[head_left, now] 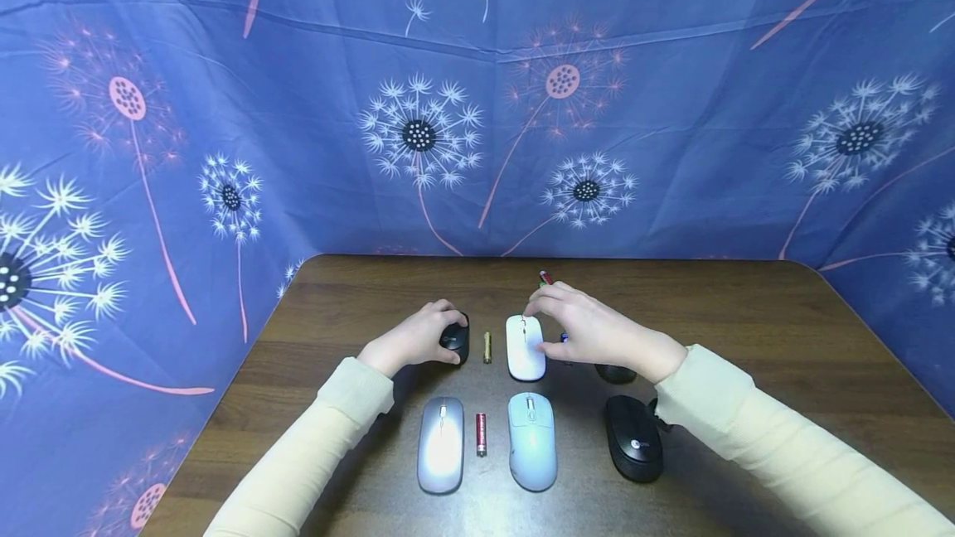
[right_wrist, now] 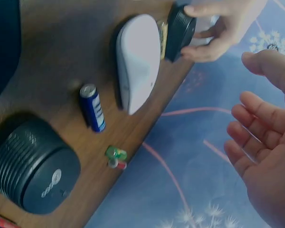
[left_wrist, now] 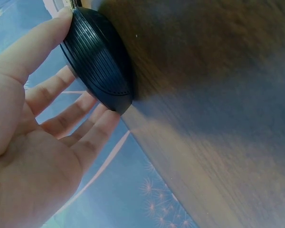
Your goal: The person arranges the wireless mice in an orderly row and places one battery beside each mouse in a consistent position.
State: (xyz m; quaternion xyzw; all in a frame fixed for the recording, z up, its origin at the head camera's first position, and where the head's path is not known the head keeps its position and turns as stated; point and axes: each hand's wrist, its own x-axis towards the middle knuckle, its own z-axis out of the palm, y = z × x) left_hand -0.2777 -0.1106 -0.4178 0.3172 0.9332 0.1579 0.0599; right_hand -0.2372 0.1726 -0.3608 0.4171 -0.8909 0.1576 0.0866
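Note:
At the left of the back row, my left hand (head_left: 418,338) grips a small black computer mouse (head_left: 453,340) by its sides, thumb on the near side and fingers on the far side. In the left wrist view the ribbed side of this black mouse (left_wrist: 97,52) shows between thumb and fingertips. My right hand (head_left: 585,326) hovers over the right edge of a white mouse (head_left: 525,350), thumb and fingers spread. The right wrist view shows that hand (right_wrist: 270,128) apart from the white mouse (right_wrist: 140,57), holding nothing. A gold battery (head_left: 487,347) lies between the two mice.
Nearer me are a grey mouse (head_left: 441,446), a red battery (head_left: 481,435), a light blue mouse (head_left: 532,442) and a black mouse (head_left: 634,439). Another black mouse (right_wrist: 38,166), a blue battery (right_wrist: 92,109) and a green battery (right_wrist: 115,153) lie around my right hand. Patterned cloth (head_left: 477,147) hangs behind the table.

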